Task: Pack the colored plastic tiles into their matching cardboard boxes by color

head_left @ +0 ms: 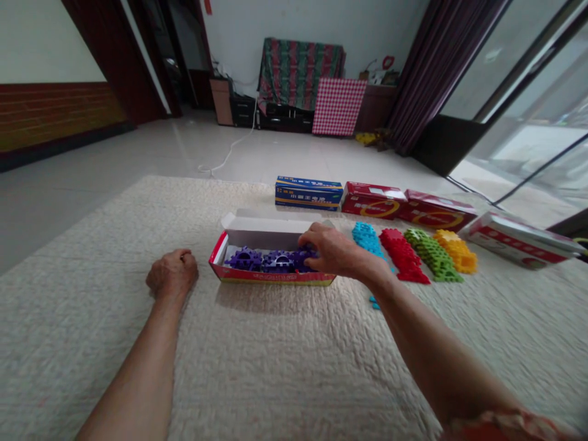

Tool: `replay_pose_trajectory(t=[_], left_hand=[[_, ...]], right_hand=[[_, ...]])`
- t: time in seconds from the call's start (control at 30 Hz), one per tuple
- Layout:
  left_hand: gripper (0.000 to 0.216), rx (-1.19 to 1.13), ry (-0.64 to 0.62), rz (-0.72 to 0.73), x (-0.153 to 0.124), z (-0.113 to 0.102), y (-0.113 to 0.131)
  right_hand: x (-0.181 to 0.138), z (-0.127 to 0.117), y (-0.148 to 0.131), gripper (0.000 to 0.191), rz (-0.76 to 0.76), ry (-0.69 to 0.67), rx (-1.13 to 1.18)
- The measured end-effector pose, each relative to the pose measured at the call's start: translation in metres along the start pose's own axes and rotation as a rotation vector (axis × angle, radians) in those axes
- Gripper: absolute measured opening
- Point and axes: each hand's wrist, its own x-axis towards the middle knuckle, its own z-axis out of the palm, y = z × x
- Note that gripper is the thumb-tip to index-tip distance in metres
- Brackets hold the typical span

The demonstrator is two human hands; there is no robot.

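Purple pieces in open box on mat. Right hand at box's right end, touching pieces; cannot tell if gripping. Left hand, clenched, rests left of box.

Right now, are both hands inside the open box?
No, only the right hand reaches into the open box; the left hand rests on the mat.

Lt-grey flr, prpl curtain

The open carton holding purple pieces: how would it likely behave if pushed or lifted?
Low and long, the carton probably won't tip easily. Its thin white flap suggests walls that may flex. The purple toothed pieces might shift inside.
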Motion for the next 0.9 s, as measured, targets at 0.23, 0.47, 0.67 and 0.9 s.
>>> replay_pose_trajectory(t=[0.23, 0.47, 0.67, 0.9], left_hand=[[0.043, -0.021, 0.005, 0.003, 0.0, 0.001, -0.001], [0.042, -0.041, -0.012, -0.005, 0.006, 0.005, -0.006], [0.041, -0.046, 0.015, 0.028, 0.008, 0.008, -0.01], [0.044, -0.205, 0.057, 0.043, 0.007, 0.006, -0.004]], right_hand=[[-0.013, -0.006, 0.008, 0.03, 0.006, 0.262, 0.089], [-0.029, 0.001, 0.045, 0.022, 0.247, 0.705, 0.303], [-0.014, 0.042, 0.071, 0.036, 0.457, 0.677, 0.605], [-0.006, 0.058, 0.067, 0.052, 0.564, 0.625, 0.802]])
